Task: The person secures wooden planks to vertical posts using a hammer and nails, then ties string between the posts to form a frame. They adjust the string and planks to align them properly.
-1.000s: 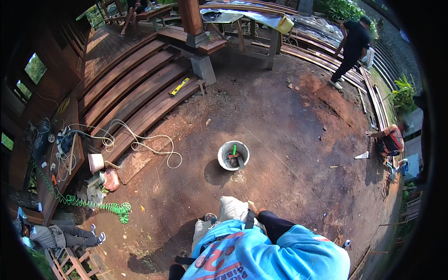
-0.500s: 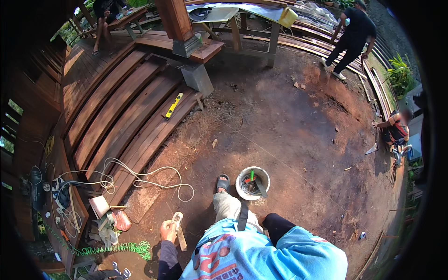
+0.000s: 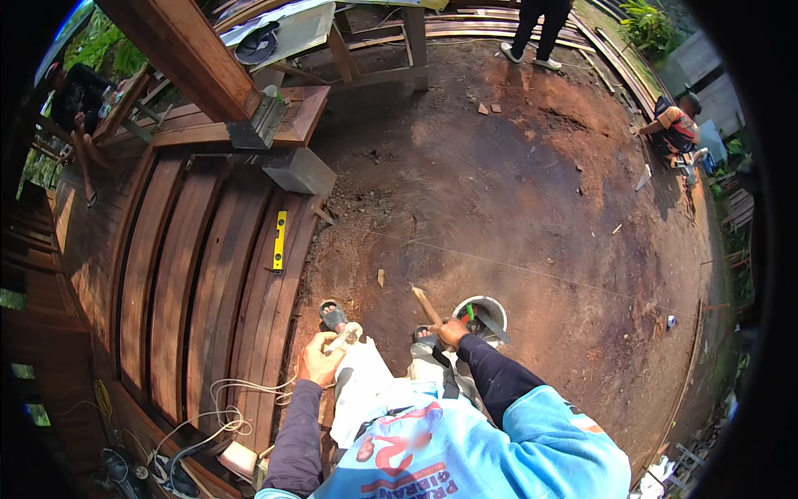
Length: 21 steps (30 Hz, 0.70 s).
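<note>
My left hand [image 3: 318,359] is closed round a small pale wooden-looking piece with a rounded end [image 3: 353,333], above my left foot. My right hand [image 3: 452,333] grips a wooden stick [image 3: 427,305], whose free end points up and to the left; it looks like a tool handle, but the fist hides its other end. Just beyond that fist stands a whitish round bucket [image 3: 501,309], partly covered by the hand. Inside it lie tools, one with a green handle [image 3: 470,311] and one with a flat grey blade [image 3: 490,326].
Wooden steps [image 3: 179,274] rise on the left, with a yellow spirit level [image 3: 280,241] on the lowest tread. A pale cable [image 3: 229,407] lies looped near them. A thin string [image 3: 499,264] crosses the dirt ground. A timber post [image 3: 187,58], a crouching person [image 3: 675,129] and a standing person [image 3: 539,29] are farther off.
My right hand has come into view with the wooden stick, beside the bucket. My left hand has risen with the pale piece. The view has turned and I stand nearer the steps.
</note>
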Motion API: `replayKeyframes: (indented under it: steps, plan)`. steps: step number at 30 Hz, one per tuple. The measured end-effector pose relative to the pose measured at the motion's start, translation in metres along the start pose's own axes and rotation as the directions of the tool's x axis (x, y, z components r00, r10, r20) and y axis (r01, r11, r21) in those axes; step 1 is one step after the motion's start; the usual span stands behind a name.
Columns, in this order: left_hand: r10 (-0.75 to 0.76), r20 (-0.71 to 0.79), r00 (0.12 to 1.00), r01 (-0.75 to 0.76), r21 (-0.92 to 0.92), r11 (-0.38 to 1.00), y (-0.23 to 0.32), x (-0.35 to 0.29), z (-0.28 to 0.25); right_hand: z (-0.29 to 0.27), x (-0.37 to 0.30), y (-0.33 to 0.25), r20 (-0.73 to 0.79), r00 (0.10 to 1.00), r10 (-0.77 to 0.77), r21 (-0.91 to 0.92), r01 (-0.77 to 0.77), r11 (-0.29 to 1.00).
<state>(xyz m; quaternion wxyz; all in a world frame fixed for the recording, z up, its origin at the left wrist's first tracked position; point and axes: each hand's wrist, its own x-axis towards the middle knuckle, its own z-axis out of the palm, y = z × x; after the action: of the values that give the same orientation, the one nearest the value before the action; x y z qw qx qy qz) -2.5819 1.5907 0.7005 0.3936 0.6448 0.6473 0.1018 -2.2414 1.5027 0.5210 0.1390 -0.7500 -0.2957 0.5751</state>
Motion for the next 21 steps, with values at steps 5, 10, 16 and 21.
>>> replayKeyframes:
  steps: [5, 10, 16, 21]
  plan:
    - [0.154, 0.309, 0.939, -0.225, 0.207, 0.952, 0.000, 0.126, -0.023, 0.050, 0.024, -0.008, -0.100, 0.977, 0.190, 0.022, -0.188, 0.982]
    - [0.235, 0.647, 0.726, -0.493, 0.251, 0.833, -0.005, 0.230, -0.035, 0.102, 0.036, -0.014, -0.197, 0.879, 0.434, 0.337, -0.355, 0.872]
    - [0.142, 0.810, 0.569, -0.580, 0.273, 0.768, -0.011, 0.308, 0.007, 0.139, 0.067, -0.013, -0.219, 0.820, 0.529, 0.544, -0.348, 0.764]
    - [0.214, 0.823, 0.527, -0.585, 0.168, 0.794, -0.041, 0.352, 0.086, 0.153, 0.142, 0.027, -0.300, 0.816, 0.494, 0.463, -0.329, 0.823]
